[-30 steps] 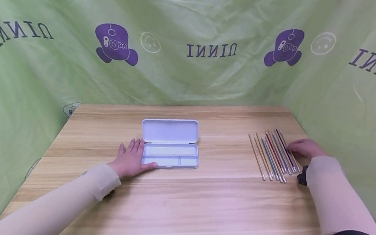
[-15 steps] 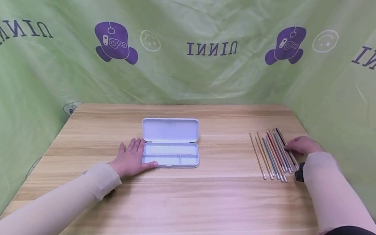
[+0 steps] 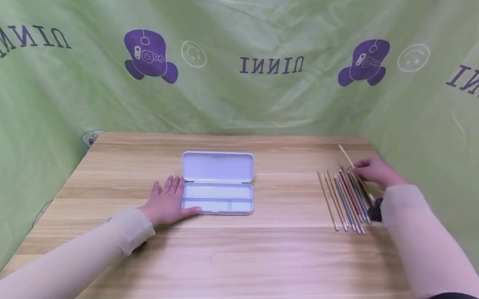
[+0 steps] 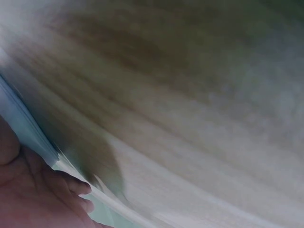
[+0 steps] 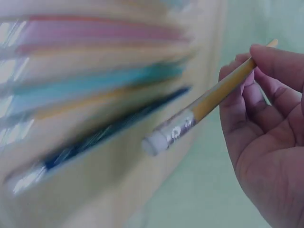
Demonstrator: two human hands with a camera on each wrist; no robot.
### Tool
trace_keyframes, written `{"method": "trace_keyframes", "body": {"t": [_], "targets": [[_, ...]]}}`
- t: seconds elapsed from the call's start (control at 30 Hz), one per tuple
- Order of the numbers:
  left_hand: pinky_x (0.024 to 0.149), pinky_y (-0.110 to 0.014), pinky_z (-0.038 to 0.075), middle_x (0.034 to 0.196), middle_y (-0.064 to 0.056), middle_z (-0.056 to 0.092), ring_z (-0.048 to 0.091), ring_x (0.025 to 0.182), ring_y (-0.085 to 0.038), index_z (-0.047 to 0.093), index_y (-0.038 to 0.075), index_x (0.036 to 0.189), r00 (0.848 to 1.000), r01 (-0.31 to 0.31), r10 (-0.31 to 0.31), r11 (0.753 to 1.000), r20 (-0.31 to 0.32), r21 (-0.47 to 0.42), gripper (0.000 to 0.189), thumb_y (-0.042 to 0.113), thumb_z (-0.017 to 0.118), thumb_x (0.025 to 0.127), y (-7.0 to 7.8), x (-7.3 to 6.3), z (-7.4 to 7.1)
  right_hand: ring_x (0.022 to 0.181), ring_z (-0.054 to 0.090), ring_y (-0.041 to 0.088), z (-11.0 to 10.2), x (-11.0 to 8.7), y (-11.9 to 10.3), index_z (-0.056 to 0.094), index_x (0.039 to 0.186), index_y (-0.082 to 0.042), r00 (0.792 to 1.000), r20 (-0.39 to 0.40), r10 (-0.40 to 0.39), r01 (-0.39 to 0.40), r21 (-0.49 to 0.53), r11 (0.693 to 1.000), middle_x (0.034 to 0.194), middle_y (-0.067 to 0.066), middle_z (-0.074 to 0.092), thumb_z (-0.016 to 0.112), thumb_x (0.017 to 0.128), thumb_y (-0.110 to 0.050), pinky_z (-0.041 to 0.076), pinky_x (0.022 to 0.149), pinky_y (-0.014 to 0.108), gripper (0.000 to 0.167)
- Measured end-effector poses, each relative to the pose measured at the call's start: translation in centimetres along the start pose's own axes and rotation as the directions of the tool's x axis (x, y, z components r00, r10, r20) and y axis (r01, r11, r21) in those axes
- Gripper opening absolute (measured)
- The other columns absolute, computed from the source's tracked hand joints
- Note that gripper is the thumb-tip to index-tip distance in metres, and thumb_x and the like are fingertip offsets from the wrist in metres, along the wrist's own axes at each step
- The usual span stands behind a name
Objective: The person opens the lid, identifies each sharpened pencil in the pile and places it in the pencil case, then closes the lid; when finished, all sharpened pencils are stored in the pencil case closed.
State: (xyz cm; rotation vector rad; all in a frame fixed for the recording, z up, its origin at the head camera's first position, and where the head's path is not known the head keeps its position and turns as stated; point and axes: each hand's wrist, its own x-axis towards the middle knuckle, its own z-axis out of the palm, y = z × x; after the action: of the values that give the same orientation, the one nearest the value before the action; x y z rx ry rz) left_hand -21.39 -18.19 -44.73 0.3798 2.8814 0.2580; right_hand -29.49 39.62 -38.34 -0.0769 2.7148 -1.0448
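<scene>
A pale blue pencil case [image 3: 217, 197] lies with its lid [image 3: 217, 166] raised, its divided tray bare. Against its left side rests my left hand [image 3: 166, 204], fingers spread and straight, thumb along the front edge. In the left wrist view, the left hand [image 4: 42, 194] and a blurred bit of the case [image 4: 26, 126] show. My right hand [image 3: 375, 172] pinches a yellow pencil [image 3: 346, 156] between thumb and fingers, above the right end of a row of pencils [image 3: 341, 200]. In the right wrist view, the held pencil [image 5: 213, 100] has a white eraser end toward the camera.
The row holds several pencils in yellow, blue, red and dark colours, lying side by side on the wooden table [image 3: 265, 262]. A dark blue pencil [image 5: 104, 133] is nearest the right hand in its wrist view. Green printed cloth [image 3: 268, 100] hangs around the table.
My right hand has taken a yellow pencil from the right end of the row, lifted it and moved up and left. The left hand and the case have stayed put.
</scene>
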Motion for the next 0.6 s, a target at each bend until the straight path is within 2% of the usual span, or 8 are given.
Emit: {"method": "trace_keyframes", "body": {"t": [0.07, 0.13, 0.27, 0.5, 0.6], "targets": [[0.117, -0.07, -0.005, 0.166, -0.033, 0.01, 0.002, 0.154, -0.048, 0.011, -0.013, 0.159, 1.0, 0.003, -0.003, 1.0, 0.001, 0.004, 0.122, 0.082, 0.045, 0.092, 0.0, 0.0, 0.0, 0.081, 0.062, 0.013, 0.5, 0.5, -2.0, 0.051, 0.123, 0.025, 1.0, 0.019, -0.023, 0.022, 0.046, 0.999, 0.092, 0.008, 0.067, 0.057, 0.104, -0.005, 0.054, 0.074, 0.026, 0.036], [0.117, -0.071, -0.005, 0.166, -0.033, 0.01, 0.002, 0.154, -0.048, 0.012, -0.013, 0.159, 1.0, 0.002, -0.002, 1.0, -0.003, 0.0, 0.121, 0.081, 0.046, 0.092, 0.0, -0.1, 0.0, 0.081, 0.062, 0.013, 1.2, 0.9, -4.0, 0.052, 0.126, 0.024, 0.998, 0.044, -0.052, 0.05, 0.059, 0.997, 0.092, 0.006, 0.067, 0.057, 0.105, -0.007, 0.055, 0.076, 0.029, 0.038], [0.118, -0.07, -0.004, 0.166, -0.033, 0.011, 0.003, 0.155, -0.048, 0.013, -0.013, 0.159, 1.0, 0.003, -0.003, 1.0, -0.003, 0.004, 0.121, 0.081, 0.046, 0.092, 0.0, -0.1, 0.0, 0.087, 0.063, 0.015, 2.6, 1.5, -7.6, 0.05, 0.134, 0.021, 0.988, 0.114, -0.104, 0.094, 0.089, 0.992, 0.099, 0.009, 0.069, 0.057, 0.106, -0.011, 0.056, 0.084, 0.037, 0.043], [0.118, -0.07, -0.005, 0.166, -0.034, 0.011, 0.003, 0.154, -0.048, 0.013, -0.013, 0.159, 1.0, -0.002, 0.002, 1.0, -0.015, 0.005, 0.123, 0.084, 0.044, 0.091, -0.2, -0.1, 0.3, 0.09, 0.067, 0.012, 6.2, 3.0, -13.2, 0.054, 0.132, 0.02, 0.958, 0.199, -0.206, 0.161, 0.22, 0.962, 0.106, 0.013, 0.071, 0.052, 0.107, -0.002, 0.057, 0.085, 0.027, 0.034], [0.118, -0.069, -0.007, 0.166, -0.033, 0.01, 0.002, 0.155, -0.047, 0.012, -0.013, 0.159, 1.0, 0.0, 0.0, 1.0, -0.018, 0.006, 0.125, 0.085, 0.044, 0.089, -0.4, 0.0, 0.4, 0.092, 0.068, 0.015, 7.7, 3.3, -15.2, 0.056, 0.13, 0.018, 0.943, 0.233, -0.238, 0.183, 0.233, 0.955, 0.108, 0.016, 0.072, 0.051, 0.106, -0.002, 0.057, 0.09, 0.032, 0.031]]}}
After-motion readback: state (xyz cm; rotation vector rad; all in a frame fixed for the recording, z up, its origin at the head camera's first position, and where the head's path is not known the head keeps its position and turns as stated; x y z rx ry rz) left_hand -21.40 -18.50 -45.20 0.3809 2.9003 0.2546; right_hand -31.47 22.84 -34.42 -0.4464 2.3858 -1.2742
